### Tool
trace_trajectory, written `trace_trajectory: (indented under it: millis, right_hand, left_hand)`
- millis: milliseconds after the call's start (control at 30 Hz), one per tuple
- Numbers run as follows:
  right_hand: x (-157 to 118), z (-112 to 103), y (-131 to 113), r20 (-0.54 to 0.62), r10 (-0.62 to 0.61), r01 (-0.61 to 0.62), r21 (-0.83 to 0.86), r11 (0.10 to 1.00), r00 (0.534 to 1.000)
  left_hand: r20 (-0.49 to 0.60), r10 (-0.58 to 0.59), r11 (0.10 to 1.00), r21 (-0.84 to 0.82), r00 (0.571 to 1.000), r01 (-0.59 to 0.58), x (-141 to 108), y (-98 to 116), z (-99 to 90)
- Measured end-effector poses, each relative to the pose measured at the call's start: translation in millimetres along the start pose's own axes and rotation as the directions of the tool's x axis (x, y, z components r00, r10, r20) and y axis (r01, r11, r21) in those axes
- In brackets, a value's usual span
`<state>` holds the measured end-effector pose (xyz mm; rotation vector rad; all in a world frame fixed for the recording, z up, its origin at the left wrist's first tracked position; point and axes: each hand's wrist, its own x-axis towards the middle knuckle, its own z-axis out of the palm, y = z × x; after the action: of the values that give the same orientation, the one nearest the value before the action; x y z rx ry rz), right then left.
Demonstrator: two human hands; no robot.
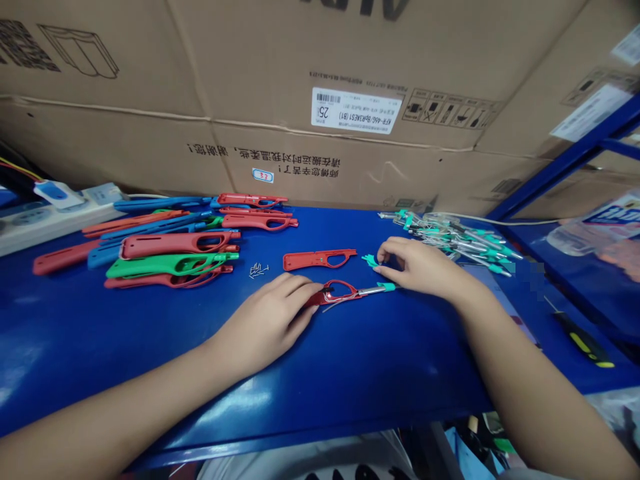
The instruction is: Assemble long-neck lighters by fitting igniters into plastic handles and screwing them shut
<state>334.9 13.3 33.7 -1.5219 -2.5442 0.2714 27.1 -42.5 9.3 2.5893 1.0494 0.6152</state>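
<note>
My left hand (pixel 273 310) grips the handle end of a red lighter shell (pixel 356 294) near the middle of the blue table. A metal tube with a teal tip (pixel 386 287) sticks out of its right end, and a thin wire lies along it. My right hand (pixel 417 265) is just above and right of that tip, its thumb and index finger pinched at a small teal piece (pixel 371 260). Behind my hands lies another red shell half (pixel 320 259). Small screws (pixel 257 270) are scattered left of it.
Red, green and blue shells (pixel 175 245) pile up at left beside a white power strip (pixel 60 217). Metal tubes with teal parts (pixel 460 241) heap at back right. A screwdriver (pixel 583 339) lies far right. A large cardboard box (pixel 280 87) stands behind the table (pixel 200 413).
</note>
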Motion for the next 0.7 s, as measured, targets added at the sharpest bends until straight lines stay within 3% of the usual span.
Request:
trace_trajectory:
  millis: [233, 367, 467, 567, 700]
  right_hand:
    - [3, 6, -9, 0.026, -0.002, 0.001, 0.05, 0.999, 1.0]
    - [1, 3, -23, -0.014, -0.1, 0.101, 0.193, 0.976, 0.995]
    - [-2, 3, -38, 0.029, -0.221, 0.207, 0.25, 0.946, 0.975]
    - [-4, 6, -51, 0.113, -0.293, 0.267, 0.198, 0.943, 0.949]
    - [-5, 9, -60, 0.176, -0.29, 0.296, -0.008, 0.955, 0.941]
  left_hand:
    - [-0.004, 0.005, 1.0, -0.028, 1.0, -0.005, -1, -5, 3.6]
    - [0.0, 0.002, 0.997, -0.073, 1.0, -0.002, -2, -5, 3.5]
    - [0.005, -0.006, 0.994, -0.108, 1.0, 0.007, -2, -3, 2.5]
    - [0.012, -0.016, 0.992, -0.128, 1.0, 0.017, -1, -1, 2.2]
    - [0.008, -0.017, 0.991, -0.136, 1.0, 0.018, 0, -2, 4.1]
